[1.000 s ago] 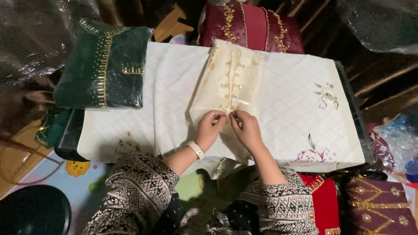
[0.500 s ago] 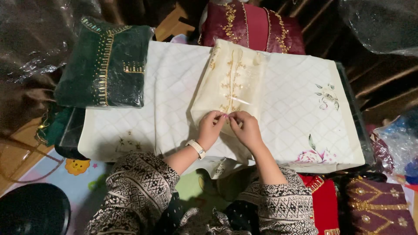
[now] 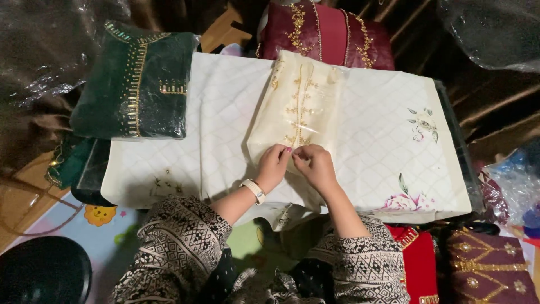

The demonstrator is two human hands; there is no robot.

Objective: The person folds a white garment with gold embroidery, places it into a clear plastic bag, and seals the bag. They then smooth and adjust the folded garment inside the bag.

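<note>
Little has changed: left hand (image 3: 274, 166) and right hand (image 3: 315, 166) still pinch the cream garment packet's (image 3: 296, 107) lower edge with their fingers.

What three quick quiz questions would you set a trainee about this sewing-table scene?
1. True or false: both hands touch the cream packaged garment.
2. Which folded garment lies left of it: A) green, B) blue, C) black?
3. What is worn on the left hand's wrist?

Key
1. True: the left hand and right hand pinch its near edge.
2. A, the green garment with gold trim.
3. A pale wristwatch.
</note>
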